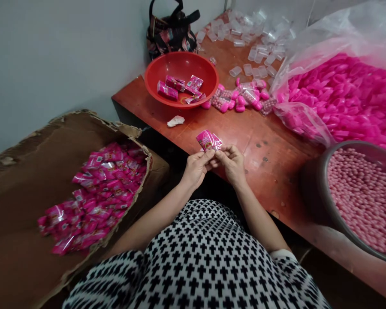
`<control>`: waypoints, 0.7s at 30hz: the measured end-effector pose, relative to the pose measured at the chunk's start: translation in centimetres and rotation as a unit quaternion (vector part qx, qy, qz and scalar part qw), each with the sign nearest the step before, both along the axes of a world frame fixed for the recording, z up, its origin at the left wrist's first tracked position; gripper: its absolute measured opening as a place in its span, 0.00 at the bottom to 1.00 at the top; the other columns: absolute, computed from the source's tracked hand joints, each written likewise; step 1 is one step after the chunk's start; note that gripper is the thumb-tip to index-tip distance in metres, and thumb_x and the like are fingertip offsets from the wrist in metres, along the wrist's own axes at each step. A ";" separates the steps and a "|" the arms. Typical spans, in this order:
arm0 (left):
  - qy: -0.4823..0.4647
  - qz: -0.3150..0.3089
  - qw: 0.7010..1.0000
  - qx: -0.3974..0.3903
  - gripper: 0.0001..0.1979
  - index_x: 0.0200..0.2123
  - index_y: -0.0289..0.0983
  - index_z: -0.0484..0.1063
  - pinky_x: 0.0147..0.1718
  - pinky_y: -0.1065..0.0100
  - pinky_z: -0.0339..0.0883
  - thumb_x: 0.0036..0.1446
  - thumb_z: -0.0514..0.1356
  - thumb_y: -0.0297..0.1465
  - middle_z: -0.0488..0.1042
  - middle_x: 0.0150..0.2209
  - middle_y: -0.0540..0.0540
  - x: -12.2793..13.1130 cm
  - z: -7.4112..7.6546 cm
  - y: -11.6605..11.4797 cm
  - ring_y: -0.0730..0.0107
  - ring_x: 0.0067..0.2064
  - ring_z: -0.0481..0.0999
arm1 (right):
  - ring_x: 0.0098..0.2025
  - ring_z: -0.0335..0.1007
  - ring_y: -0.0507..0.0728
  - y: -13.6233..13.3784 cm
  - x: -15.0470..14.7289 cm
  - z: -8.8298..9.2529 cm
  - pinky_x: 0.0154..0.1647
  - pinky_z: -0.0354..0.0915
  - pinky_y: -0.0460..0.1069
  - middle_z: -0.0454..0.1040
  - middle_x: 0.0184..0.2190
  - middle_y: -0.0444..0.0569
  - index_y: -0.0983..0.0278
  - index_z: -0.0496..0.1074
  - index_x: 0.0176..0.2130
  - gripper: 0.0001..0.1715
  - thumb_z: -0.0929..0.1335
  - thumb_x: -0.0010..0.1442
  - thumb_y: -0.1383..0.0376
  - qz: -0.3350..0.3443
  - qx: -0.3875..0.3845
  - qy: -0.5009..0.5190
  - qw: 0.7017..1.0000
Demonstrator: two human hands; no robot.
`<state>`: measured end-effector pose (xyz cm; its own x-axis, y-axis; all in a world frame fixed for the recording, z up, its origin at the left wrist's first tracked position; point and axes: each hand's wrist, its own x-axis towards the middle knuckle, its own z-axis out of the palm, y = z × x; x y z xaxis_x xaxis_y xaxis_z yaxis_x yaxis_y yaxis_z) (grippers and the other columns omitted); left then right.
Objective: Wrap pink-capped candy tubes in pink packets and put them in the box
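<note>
Both hands meet at the table's near edge, around a small pink printed wrapper (pixel 206 139). My left hand (pixel 196 168) pinches its lower part between thumb and fingers. From the other side, my right hand (pixel 234 166) grips the same wrapper, thumb against the left thumb. The wrapper's shiny upper part sticks out above the fingertips; its lower end is hidden by them. Beyond the hands, a red bowl (pixel 180 60) holds several pink wrappers (pixel 167 90). Right of the bowl lie several small clear containers with pink caps (pixel 240 101), filled with pink beads.
An open cardboard box (pixel 25 180) at left holds many pink packets (pixel 96 197). On the table (pixel 260 146) are a white scrap (pixel 176 121), clear cups (pixel 259 56), a bag of pink caps (pixel 347 94) and a bucket of pink beads (pixel 366 197). A dark handbag (pixel 172 36) stands behind.
</note>
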<state>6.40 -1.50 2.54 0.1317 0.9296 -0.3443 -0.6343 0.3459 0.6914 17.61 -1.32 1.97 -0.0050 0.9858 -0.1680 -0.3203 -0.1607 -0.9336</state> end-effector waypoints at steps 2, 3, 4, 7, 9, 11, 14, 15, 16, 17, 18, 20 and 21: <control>0.005 0.055 0.998 0.016 0.14 0.28 0.32 0.74 0.36 0.69 0.72 0.43 0.70 0.36 0.78 0.30 0.46 -1.6 0.7 -0.5 0.72 0.31 0.77 | 0.21 0.73 0.50 0.4 -0.3 0.4 0.22 0.71 0.44 0.76 0.22 0.38 0.60 0.65 0.32 0.22 0.75 0.45 0.54 0.022 0.005 -0.001 1.000; 0.006 0.101 0.995 0.026 0.15 0.30 0.34 0.74 0.39 0.67 0.72 0.45 0.69 0.39 0.79 0.33 0.45 -2.6 1.0 -0.6 0.69 0.35 0.78 | 0.22 0.73 0.50 0.5 -0.2 0.5 0.22 0.71 0.44 0.77 0.23 0.39 0.61 0.65 0.33 0.21 0.75 0.46 0.54 0.027 0.011 -0.004 1.000; 0.006 0.156 0.987 0.040 0.17 0.33 0.35 0.75 0.43 0.65 0.71 0.47 0.67 0.43 0.79 0.37 0.44 -3.8 1.4 -0.6 0.67 0.39 0.79 | 0.22 0.73 0.50 0.6 0.0 0.6 0.23 0.71 0.44 0.77 0.24 0.40 0.61 0.65 0.34 0.20 0.74 0.47 0.54 0.024 0.017 -0.010 1.000; 0.026 0.285 0.955 0.077 0.28 0.43 0.38 0.73 0.46 0.62 0.71 0.52 0.55 0.55 0.79 0.41 0.44 -6.4 1.6 -0.2 0.65 0.43 0.78 | 0.22 0.72 0.49 0.7 1.5 0.2 0.22 0.69 0.43 0.76 0.25 0.40 0.61 0.66 0.35 0.17 0.71 0.52 0.54 -0.019 0.036 -0.044 0.998; 0.097 0.265 0.956 0.078 0.26 0.45 0.39 0.73 0.49 0.59 0.69 0.51 0.59 0.52 0.79 0.42 0.44 -6.4 0.9 0.5 0.63 0.45 0.78 | 0.21 0.71 0.48 0.8 2.3 -0.2 0.21 0.68 0.43 0.75 0.24 0.40 0.61 0.66 0.35 0.17 0.71 0.53 0.53 -0.037 0.034 -0.068 0.996; 0.225 0.174 0.953 0.107 0.21 0.43 0.41 0.75 0.55 0.58 0.63 0.45 0.68 0.42 0.78 0.46 0.44 -5.1 -0.4 1.5 0.59 0.53 0.73 | 0.20 0.70 0.48 0.9 2.8 -0.6 0.21 0.67 0.42 0.75 0.23 0.40 0.61 0.66 0.34 0.16 0.71 0.53 0.53 -0.034 0.026 -0.087 0.995; 0.376 0.060 0.908 0.172 0.18 0.38 0.43 0.78 0.62 0.53 0.48 0.40 0.71 0.32 0.73 0.53 0.45 -2.5 -2.5 3.1 0.55 0.65 0.58 | 0.20 0.70 0.48 0.9 2.8 -0.7 0.21 0.67 0.42 0.75 0.23 0.40 0.62 0.67 0.33 0.15 0.71 0.53 0.54 -0.016 0.023 -0.109 0.994; 0.401 0.050 0.897 0.178 0.16 0.36 0.44 0.78 0.63 0.50 0.44 0.40 0.71 0.30 0.73 0.53 0.46 -1.8 -3.0 3.5 0.55 0.66 0.55 | 0.20 0.70 0.48 0.9 2.8 -0.7 0.21 0.66 0.42 0.75 0.23 0.40 0.62 0.67 0.32 0.15 0.71 0.53 0.54 -0.012 0.023 -0.116 0.993; 0.416 0.050 0.890 0.178 0.14 0.34 0.45 0.79 0.64 0.49 0.40 0.41 0.71 0.29 0.74 0.53 0.47 -1.4 -3.5 3.9 0.55 0.66 0.54 | 0.20 0.70 0.48 0.9 2.8 -0.7 0.21 0.66 0.42 0.75 0.23 0.40 0.62 0.67 0.32 0.15 0.71 0.53 0.54 -0.008 0.020 -0.121 0.992; 0.425 0.053 0.886 0.178 0.12 0.32 0.46 0.79 0.64 0.48 0.38 0.42 0.70 0.27 0.74 0.52 0.47 -1.1 -3.9 4.1 0.55 0.67 0.53 | 0.20 0.70 0.48 1.0 2.8 -0.8 0.21 0.66 0.42 0.75 0.23 0.40 0.62 0.68 0.32 0.15 0.71 0.53 0.54 -0.004 0.015 -0.126 0.992; 0.433 0.058 0.882 0.179 0.10 0.31 0.46 0.79 0.64 0.48 0.36 0.43 0.69 0.27 0.75 0.52 0.48 -1.0 -4.1 4.3 0.56 0.66 0.54 | 0.20 0.69 0.47 1.1 2.9 -0.8 0.21 0.66 0.42 0.75 0.23 0.40 0.62 0.68 0.32 0.15 0.71 0.53 0.54 -0.001 0.009 -0.130 0.991; 0.448 0.071 0.871 0.190 0.09 0.31 0.47 0.79 0.65 0.49 0.35 0.46 0.67 0.26 0.76 0.49 0.48 -1.0 -4.5 4.4 0.58 0.65 0.56 | 0.21 0.69 0.47 1.5 3.0 -1.1 0.22 0.66 0.42 0.75 0.23 0.40 0.63 0.68 0.32 0.15 0.71 0.52 0.54 0.003 0.001 -0.137 0.991; 0.457 0.077 0.864 0.198 0.09 0.31 0.47 0.79 0.65 0.49 0.36 0.47 0.67 0.27 0.77 0.48 0.48 -1.1 -4.7 4.4 0.59 0.65 0.58 | 0.21 0.69 0.48 1.8 2.9 -1.3 0.23 0.66 0.43 0.74 0.23 0.40 0.63 0.68 0.32 0.15 0.71 0.52 0.54 0.000 0.000 -0.140 0.990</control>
